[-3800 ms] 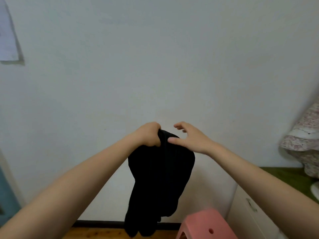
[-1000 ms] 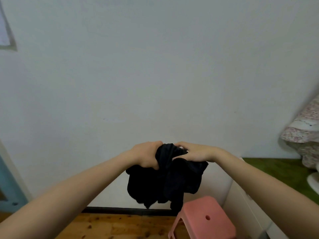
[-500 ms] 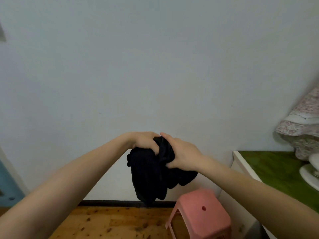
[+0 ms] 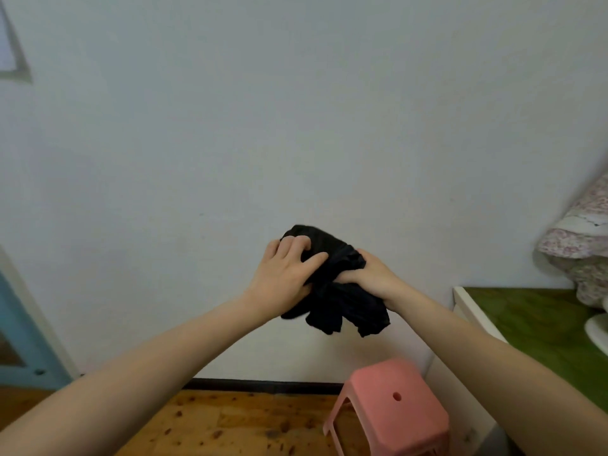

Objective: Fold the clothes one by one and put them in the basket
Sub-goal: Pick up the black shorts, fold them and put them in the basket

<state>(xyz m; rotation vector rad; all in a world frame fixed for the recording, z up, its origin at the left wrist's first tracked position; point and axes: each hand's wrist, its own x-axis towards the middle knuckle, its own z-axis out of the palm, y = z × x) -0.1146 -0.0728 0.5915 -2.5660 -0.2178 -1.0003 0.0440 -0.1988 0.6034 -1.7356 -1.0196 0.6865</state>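
A black garment is bunched into a compact bundle in mid-air in front of a white wall. My left hand lies over its upper left side with fingers curled onto the cloth. My right hand grips the bundle from the right and partly from under it. Short loose ends of the fabric hang below both hands. No basket is in view.
A pink plastic stool stands on the wooden floor below the hands. At the right is a white table with a green top, with floral cloth and a white object on it. A blue door is at far left.
The garment, hanging long 3.8 s ago, is now gathered into a tight bundle. My left hand moved onto its top while my right hand shifted to its right side and underneath.
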